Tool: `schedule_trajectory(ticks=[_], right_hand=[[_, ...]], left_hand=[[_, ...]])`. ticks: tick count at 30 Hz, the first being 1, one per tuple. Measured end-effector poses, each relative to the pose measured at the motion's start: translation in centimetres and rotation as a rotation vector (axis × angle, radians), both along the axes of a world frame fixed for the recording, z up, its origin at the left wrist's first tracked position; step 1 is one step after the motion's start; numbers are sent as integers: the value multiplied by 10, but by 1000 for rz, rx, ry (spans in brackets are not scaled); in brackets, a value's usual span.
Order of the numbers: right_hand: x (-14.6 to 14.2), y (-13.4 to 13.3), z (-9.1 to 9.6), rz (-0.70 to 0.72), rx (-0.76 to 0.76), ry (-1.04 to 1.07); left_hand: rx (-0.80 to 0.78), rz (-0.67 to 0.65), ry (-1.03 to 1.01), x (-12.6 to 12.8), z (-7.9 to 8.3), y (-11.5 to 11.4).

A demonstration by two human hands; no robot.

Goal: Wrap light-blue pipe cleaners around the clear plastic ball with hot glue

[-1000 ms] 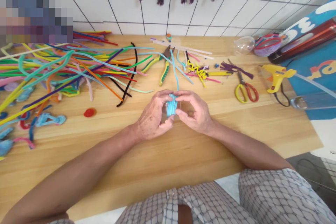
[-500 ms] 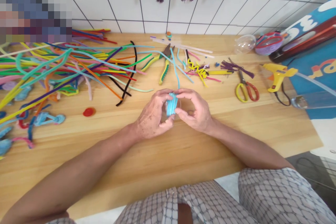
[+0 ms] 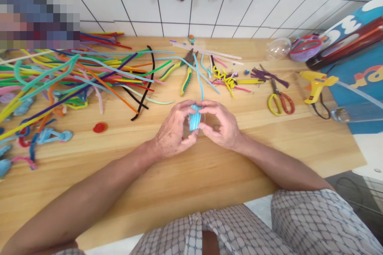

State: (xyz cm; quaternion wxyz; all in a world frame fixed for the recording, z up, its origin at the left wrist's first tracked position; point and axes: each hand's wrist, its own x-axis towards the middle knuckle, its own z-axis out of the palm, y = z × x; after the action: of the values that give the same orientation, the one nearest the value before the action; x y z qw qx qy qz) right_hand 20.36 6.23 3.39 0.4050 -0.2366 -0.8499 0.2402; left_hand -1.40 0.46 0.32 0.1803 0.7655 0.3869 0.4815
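A small clear plastic piece wrapped in bands of light blue pipe cleaner [image 3: 195,118] is held between both hands above the wooden table. My left hand [image 3: 171,132] grips it from the left, thumb below and fingers above. From the right, my right hand [image 3: 225,125] pinches it with thumb and fingertips, leaving a gap inside the curved fingers. A light blue pipe cleaner [image 3: 198,77] stretches away from the top of the wrapped piece towards the pliers [image 3: 188,69]; whether it is joined to the wrapping is hidden by the fingers.
Many coloured pipe cleaners [image 3: 98,73] cover the left side, with a red disc [image 3: 99,127] nearer me. Yellow scraps [image 3: 225,76], red-and-yellow-handled scissors [image 3: 279,101] and a yellow glue gun [image 3: 315,85] lie to the right. A clear plastic dome [image 3: 279,49] sits at the back.
Both hands keep nearly the same grip on the wrapped piece, which has turned very slightly. The whole view has shifted a little.
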Motion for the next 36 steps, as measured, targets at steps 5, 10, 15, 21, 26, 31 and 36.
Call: schedule_trajectory(ticks=[5, 10, 15, 21, 26, 31, 36], right_hand=[[0, 2, -2, 10, 2, 17], [0, 3, -5, 10, 2, 31], [2, 3, -6, -2, -6, -2], [1, 3, -6, -5, -27, 0], [0, 3, -6, -31, -3, 41], [-1, 2, -5, -13, -18, 28], [0, 2, -6, -1, -32, 37]], left_hand=[[-3, 1, -23, 1, 0, 2], [5, -2, -12, 1, 1, 4], [2, -10, 0, 0, 2, 4], [-11, -9, 9, -1, 3, 2], [-6, -8, -9, 0, 3, 3], [-23, -24, -33, 0, 3, 2], [-60, -26, -52, 0, 3, 1]])
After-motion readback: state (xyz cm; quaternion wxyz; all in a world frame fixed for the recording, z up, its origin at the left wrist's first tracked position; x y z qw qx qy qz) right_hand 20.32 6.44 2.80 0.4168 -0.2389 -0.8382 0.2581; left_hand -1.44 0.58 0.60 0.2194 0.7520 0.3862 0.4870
